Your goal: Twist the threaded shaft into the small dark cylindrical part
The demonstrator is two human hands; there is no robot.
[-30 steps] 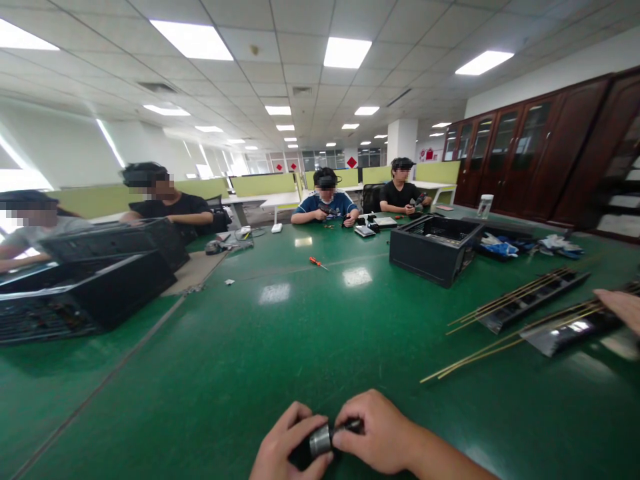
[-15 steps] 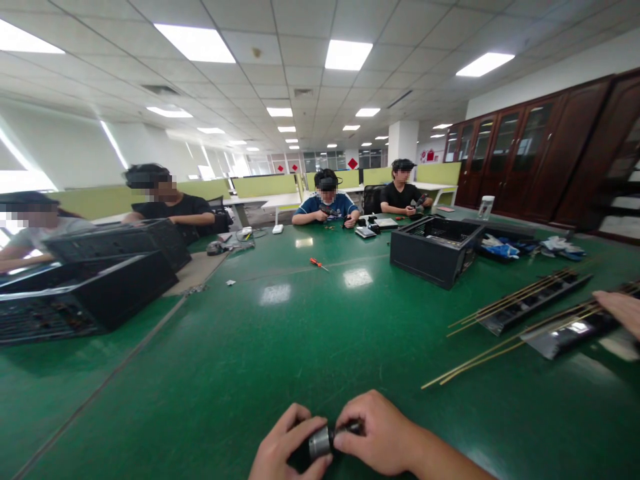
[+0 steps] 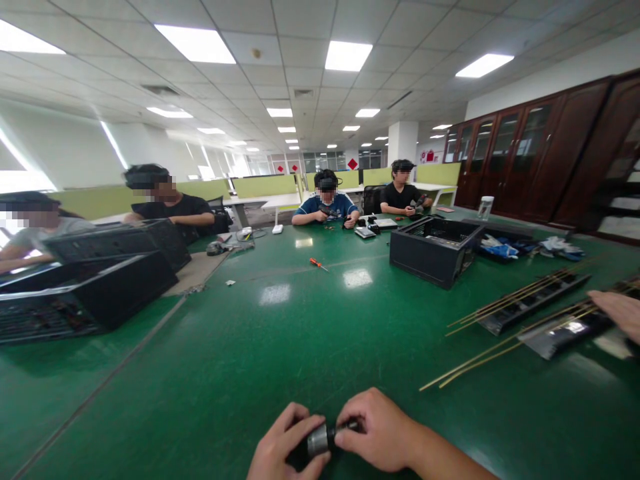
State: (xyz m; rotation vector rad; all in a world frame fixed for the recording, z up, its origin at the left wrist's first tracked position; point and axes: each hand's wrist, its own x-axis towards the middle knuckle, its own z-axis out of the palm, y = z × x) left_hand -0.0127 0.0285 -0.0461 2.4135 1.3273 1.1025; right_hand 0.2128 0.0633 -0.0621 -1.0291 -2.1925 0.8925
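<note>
At the near edge of the green table, my left hand (image 3: pixel 289 445) is closed around a small silver metal cylinder (image 3: pixel 317 441), thumb below and fingers above. The cylinder has a dark end facing right; its exact kind does not show. My right hand (image 3: pixel 376 430) pinches a narrow dark piece (image 3: pixel 353 426) at that end, between thumb and curled fingers. Whether the dark piece is joined to the cylinder is hidden by the fingertips. Both hands are close together, low in the view.
An orange screwdriver (image 3: pixel 317 265) lies mid-table. Black computer cases stand at left (image 3: pixel 100 293) and right (image 3: pixel 434 251). Thin brass-coloured rods (image 3: pixel 480 357) and dark trays (image 3: pixel 540 303) lie on the right, by another person's hand (image 3: pixel 617 311). Several people sit around the table.
My hands hold the same grip, with the cylinder shifted very slightly left. The other person's hand at the right edge has moved slightly left.
</note>
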